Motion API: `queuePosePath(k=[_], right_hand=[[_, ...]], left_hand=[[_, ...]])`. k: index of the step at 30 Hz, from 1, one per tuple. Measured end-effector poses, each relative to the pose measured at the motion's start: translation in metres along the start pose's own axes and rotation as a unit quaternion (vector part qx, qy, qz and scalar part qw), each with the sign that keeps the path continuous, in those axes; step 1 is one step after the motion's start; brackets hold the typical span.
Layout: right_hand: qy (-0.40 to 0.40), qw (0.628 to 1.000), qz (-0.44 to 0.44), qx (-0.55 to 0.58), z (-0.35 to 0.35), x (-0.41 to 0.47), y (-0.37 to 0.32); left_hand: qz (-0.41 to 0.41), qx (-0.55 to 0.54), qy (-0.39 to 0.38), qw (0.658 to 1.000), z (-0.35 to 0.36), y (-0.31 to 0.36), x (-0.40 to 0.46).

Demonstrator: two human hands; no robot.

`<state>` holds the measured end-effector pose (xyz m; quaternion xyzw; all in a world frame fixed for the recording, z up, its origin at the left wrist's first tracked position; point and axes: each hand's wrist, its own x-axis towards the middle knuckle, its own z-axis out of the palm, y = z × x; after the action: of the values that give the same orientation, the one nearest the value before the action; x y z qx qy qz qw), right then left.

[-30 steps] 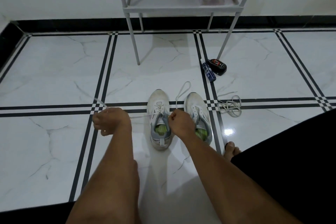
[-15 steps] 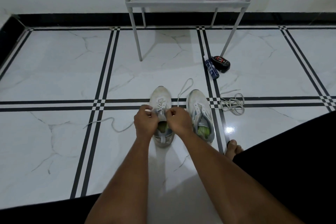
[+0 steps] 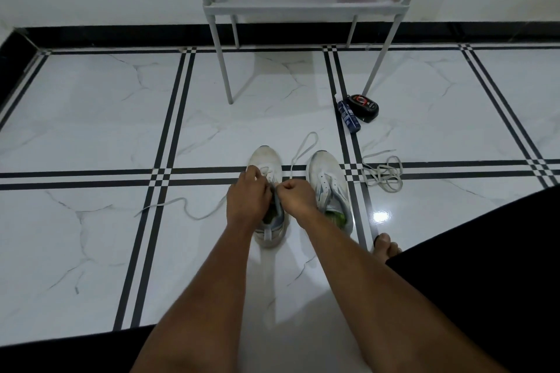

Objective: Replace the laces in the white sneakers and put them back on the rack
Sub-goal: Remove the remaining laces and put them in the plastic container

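Two white sneakers stand side by side on the floor [image 3: 91, 130] below the rack [image 3: 303, 7]. Your left hand [image 3: 248, 200] and right hand [image 3: 298, 197] both pinch the lace [image 3: 169, 204] over the left sneaker [image 3: 266, 160]; the right sneaker [image 3: 328, 179] is just beside.

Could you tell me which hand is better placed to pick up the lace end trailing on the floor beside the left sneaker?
The left hand, probably. The loose lace end trails on its side of the left sneaker, while the right hand is on the other side, between the two sneakers.
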<state>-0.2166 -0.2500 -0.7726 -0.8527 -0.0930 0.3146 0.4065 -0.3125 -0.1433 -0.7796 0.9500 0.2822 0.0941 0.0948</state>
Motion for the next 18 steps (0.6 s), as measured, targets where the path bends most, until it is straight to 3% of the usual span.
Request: queuePosePath(k=[2, 3, 4, 6, 7, 8, 10, 11, 13, 18], right_hand=[[0.0, 1.0, -0.008, -0.012, -0.002, 0.0, 0.0], [0.0, 1.0, -0.01, -0.016, -0.003, 0.0, 0.0], [0.001, 1.0, -0.01, -0.019, -0.004, 0.0, 0.001], [0.005, 1.0, -0.011, -0.025, -0.005, -0.001, 0.002], [0.005, 1.0, -0.012, -0.028, -0.006, 0.0, 0.003], [0.002, 0.999, -0.015, -0.028, -0.007, 0.0, 0.004], [-0.005, 0.999, -0.018, -0.039, -0.008, 0.001, 0.004], [-0.008, 0.999, -0.021, -0.046, -0.009, 0.002, 0.001], [-0.011, 0.998, -0.024, -0.056, -0.01, 0.002, -0.002], [-0.012, 0.998, -0.016, -0.064, -0.007, 0.0, -0.002]], left_hand=[[-0.056, -0.05, 0.008, 0.997, -0.006, 0.005, 0.004], [-0.142, -0.113, 0.035, 0.983, -0.007, 0.007, 0.006], [-0.263, -0.196, 0.08, 0.941, -0.011, 0.008, 0.009], [-0.472, -0.327, 0.131, 0.808, -0.02, -0.001, 0.012], [-0.499, -0.329, 0.14, 0.789, -0.025, -0.007, 0.01], [-0.461, -0.294, 0.147, 0.824, -0.028, -0.013, 0.008], [-0.25, -0.225, 0.128, 0.933, -0.026, -0.02, 0.0], [-0.151, -0.191, 0.09, 0.966, -0.023, -0.018, -0.001], [-0.036, -0.104, 0.013, 0.994, -0.013, -0.007, 0.001], [0.056, 0.047, -0.005, 0.997, 0.0, 0.011, 0.004]])
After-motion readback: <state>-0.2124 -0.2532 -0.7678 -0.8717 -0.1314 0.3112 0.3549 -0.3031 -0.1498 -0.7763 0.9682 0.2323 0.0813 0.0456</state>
